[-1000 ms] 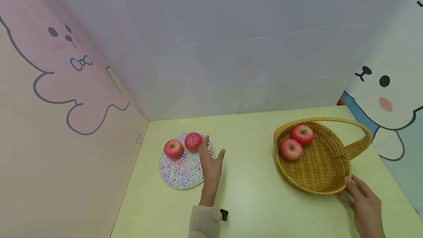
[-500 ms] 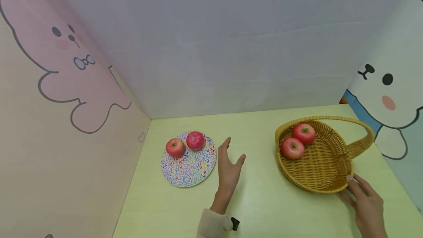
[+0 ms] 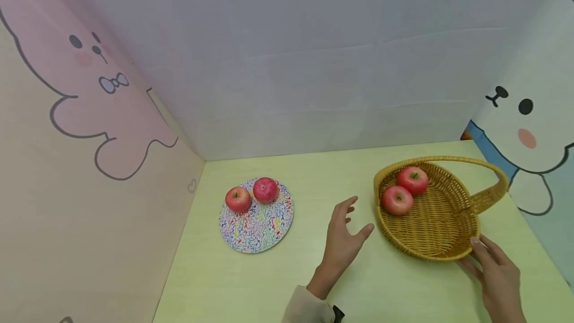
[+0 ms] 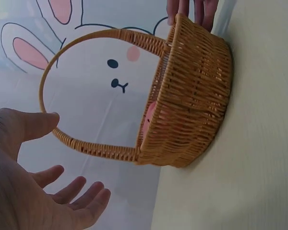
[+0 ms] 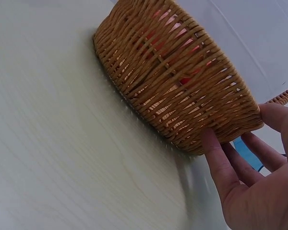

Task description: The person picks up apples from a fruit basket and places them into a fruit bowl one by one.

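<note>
A brown wicker basket with a tall arched handle stands on the right of the table. Two red apples lie together at its left inside. My right hand holds the basket's near right edge, thumb at the rim and fingers against the outer wall, as the right wrist view shows. Left of the basket, my left hand is in the air with fingers spread and nothing in them. On the left, a round plate with a colourful squiggle pattern bears two more apples, one with its stem up.
The pale yellow-green table meets a plain light cloth wall at the back. Printed side panels stand left and right, with a pink cartoon figure and a white one.
My left hand has moved right, from beside the apples on the plate to near the basket. The right hand keeps its place on the basket, and the apples stay where they were.
</note>
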Demonstrator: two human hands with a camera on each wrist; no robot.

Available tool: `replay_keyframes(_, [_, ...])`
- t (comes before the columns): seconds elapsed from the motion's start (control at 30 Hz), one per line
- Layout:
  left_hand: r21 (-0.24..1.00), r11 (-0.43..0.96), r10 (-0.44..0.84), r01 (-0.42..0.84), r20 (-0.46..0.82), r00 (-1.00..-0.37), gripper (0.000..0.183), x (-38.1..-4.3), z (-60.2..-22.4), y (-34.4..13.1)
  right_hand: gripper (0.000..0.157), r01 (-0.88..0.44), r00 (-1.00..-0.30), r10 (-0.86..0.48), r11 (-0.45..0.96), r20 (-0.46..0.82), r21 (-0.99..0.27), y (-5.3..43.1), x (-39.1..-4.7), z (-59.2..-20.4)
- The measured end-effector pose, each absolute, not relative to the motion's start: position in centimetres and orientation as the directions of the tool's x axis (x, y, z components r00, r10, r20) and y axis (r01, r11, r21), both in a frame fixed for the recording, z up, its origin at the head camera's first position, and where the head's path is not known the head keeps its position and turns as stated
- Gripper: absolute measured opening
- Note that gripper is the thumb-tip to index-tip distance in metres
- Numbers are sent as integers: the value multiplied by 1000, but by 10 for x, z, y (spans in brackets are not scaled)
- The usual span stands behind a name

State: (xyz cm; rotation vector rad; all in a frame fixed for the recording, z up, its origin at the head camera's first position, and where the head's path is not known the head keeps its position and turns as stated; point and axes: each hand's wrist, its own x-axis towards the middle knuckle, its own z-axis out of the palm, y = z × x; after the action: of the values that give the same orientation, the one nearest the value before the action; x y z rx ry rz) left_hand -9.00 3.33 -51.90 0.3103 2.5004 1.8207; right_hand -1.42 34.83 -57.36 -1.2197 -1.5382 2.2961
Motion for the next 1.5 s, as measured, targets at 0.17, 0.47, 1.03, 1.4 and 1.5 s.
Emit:
replay_keyframes(0.17, [939, 280, 258, 201, 128, -958, 66, -87, -519, 46, 53, 315, -671, 497, -481, -550, -818, 348, -15, -573])
replay_keyframes(0.47, [926, 287, 332, 246, 145, -932, 64, -86, -522, 65, 47, 300, -671, 498, -495, -549, -816, 348, -14, -573])
replay_keyframes(1.03, [907, 345, 403, 243, 91, -910, 71, -98, -529, 108, 38, 286, -674, 492, -514, -551, -808, 349, -14, -574])
replay_keyframes(1.4, [833, 477, 360, 280, 105, -927, 76, -106, -538, 131, 37, 232, -741, 470, -492, -480, -839, 350, -9, -576])
replay_keyframes(1.5, [836, 510, 306, 203, 44, -951, 79, -107, -536, 138, 37, 238, -739, 472, -486, -481, -841, 349, -9, -577])
